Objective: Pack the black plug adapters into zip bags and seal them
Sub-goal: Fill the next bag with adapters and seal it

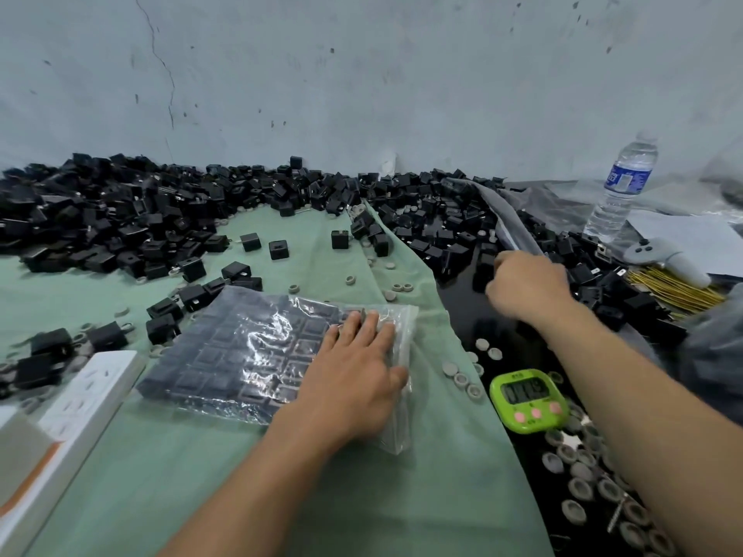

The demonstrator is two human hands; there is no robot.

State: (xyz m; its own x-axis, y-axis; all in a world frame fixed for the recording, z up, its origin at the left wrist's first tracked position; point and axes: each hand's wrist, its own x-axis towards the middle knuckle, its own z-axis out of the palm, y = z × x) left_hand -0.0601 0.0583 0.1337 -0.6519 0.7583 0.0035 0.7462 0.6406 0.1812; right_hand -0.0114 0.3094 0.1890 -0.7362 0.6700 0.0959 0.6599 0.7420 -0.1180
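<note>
Item: zip bag (257, 347), one. It lies flat on the green cloth (169, 476) at the middle of the counter, packed with black plug adapters (193, 371) in a tidy single layer. Glare hides their exact number. The mouth faces the right edge and looks unsealed, likely so more can go in.

Item: your left grip (354, 367), one. Fingers straight, palm pressed on the bag's mouth end, grasping nothing. It seems to pin the bag so the rows stay put.

Item: your right grip (522, 283), one. Fingers curled among loose adapters toward the right edge. Blur means you cannot tell whether it has one or is clenched on nothing. It is probably fetching the next piece.

Item: loose adapter heap (120, 219), far too many to count, banked along the far edge against the wall, within reach.

Item: grey round caps (579, 488), dozens, thickest at the near right corner.

Item: green timer (528, 400), one, just right of the bag, face toward you for pacing.

Item: water bottle (623, 182), one, upright at the far right corner.

Item: white power strip (80, 396), one, at the left edge
</note>
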